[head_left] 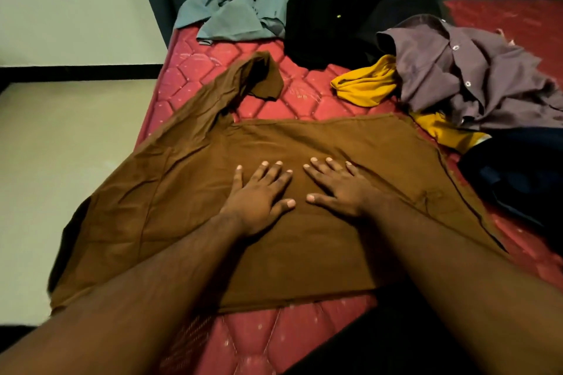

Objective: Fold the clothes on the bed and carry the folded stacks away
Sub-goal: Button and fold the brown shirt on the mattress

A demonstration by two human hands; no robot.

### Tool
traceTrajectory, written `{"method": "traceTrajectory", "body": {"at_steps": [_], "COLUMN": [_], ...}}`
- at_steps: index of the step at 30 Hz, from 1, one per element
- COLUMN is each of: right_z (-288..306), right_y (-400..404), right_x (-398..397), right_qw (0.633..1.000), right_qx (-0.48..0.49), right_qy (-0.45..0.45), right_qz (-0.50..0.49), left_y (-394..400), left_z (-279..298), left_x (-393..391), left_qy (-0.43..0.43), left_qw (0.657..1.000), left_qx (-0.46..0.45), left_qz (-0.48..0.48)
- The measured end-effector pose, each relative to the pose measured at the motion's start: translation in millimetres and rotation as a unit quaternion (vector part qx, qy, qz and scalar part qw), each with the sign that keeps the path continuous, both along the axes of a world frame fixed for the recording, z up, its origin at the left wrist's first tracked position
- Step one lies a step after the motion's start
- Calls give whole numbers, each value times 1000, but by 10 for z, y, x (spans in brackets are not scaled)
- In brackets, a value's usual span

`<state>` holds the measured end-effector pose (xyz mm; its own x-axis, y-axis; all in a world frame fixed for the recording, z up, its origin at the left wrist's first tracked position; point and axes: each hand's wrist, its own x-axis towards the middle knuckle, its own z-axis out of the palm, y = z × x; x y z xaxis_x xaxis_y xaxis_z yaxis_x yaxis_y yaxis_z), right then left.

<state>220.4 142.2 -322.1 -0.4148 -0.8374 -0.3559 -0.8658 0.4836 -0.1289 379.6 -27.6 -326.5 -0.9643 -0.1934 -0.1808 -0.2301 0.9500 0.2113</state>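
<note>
While both hands, left hand and right hand, press flat, fingers spread, grasping nothing, brown shirt looks light, limp; take hold at far-left sleeve.

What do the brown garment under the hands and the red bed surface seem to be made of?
The brown garment looks like thin, matte woven cloth, perhaps cotton: it lies flat with fine creases under both hands. The mattress looks like quilted fabric with a slight sheen: stitched diamond panels and a pale woven pattern show. Exact fibres can't be told.
</note>
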Motion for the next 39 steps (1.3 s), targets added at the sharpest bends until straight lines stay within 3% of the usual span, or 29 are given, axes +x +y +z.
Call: {"method": "traceTrajectory", "body": {"at_steps": [2, 5, 9, 13, 15, 18, 21, 27, 31, 34, 37, 39], "right_z": [-97, -193, -127, -34, -53, -88, 53, 522, 704, 686, 675, 662], "right_y": [169, 500, 691, 362, 61, -288, -358, 106, 569, 823, 965, 1021], "right_x": [-292, -895, -1419, -1532, -1484, -1477, -1606, -1493, -1157, -826, -485, -353], "right_qw": [999, 982, 960, 959, 966, 976, 971, 940, 938, 960, 970, 975], "right_qx": [-14, -45, -8, -103, -148, -136, -117, -282, -193, -107, -70, -46], "right_qy": [19, 43, 40, 216, 190, 121, 173, 166, 287, 257, 228, 209], "right_qz": [-22, -180, -276, -152, -89, -119, -116, -98, 7, 33, -42, -69], "left_y": [-242, -699, -1209, -1470, -1580, -1682, -1730, -1466, -1163, -810, -464, -323], "left_z": [-109, -231, -180, -37, 94, 303, 482, 795, 961, 1109, 1105, 1025], "left_x": [-132, -245, -531, -825, -914, -962, -918, -795, -508, -201, 56, 174], "left_qy": [-7, -6, -20, 4, 22, 13, 13, 20, 104, 3, -81, -126], "left_qw": [999, 999, 993, 987, 986, 979, 958, 950, 919, 904, 897, 909], "left_qx": [16, -16, -56, -141, -158, -205, -276, -291, -290, -307, -305, -284], "left_qz": [29, 52, 103, 76, 41, -13, -70, -110, -244, -297, -310, -277]}}
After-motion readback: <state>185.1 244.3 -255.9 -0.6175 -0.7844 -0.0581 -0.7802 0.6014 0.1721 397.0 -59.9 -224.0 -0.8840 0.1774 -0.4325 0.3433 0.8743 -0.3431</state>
